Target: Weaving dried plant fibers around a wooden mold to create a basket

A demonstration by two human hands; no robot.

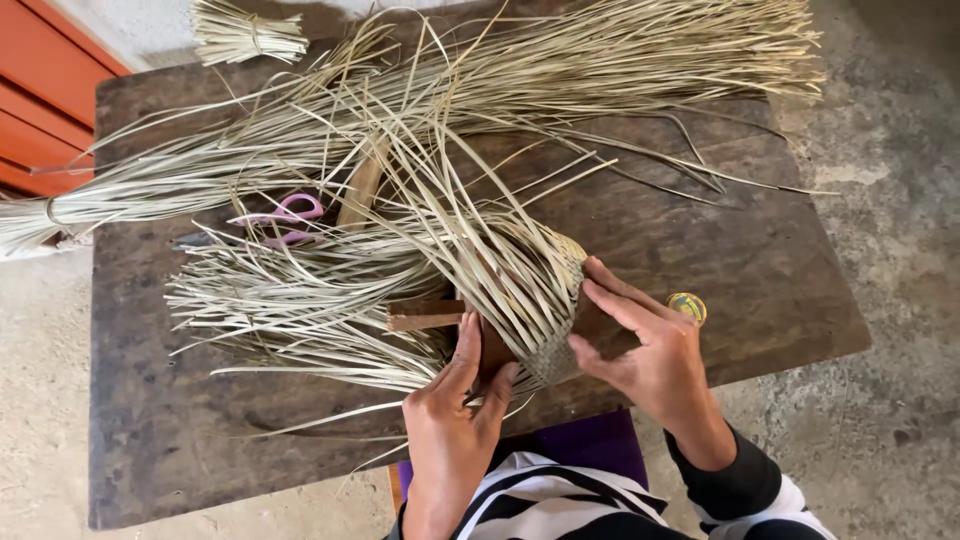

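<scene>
On the dark wooden table (760, 270), everything is placed here relative to the half-woven basket (545, 300) at its near middle. Far left of the basket, a tied bundle of straw (120, 195) lies across the table, and pink-handled scissors (285, 220) sit just left of and behind it under loose strands. The left hand (455, 400) comes up at the basket's near left side, fingers pressed around the strands at its lower edge, thumb and forefinger pinching them against a wooden block (425, 313) poking out. The right hand (640, 345) lies flat against the basket's right, woven end, fingers spread and touching the weave. A small yellow disc (688, 305) rests just right of that hand.
</scene>
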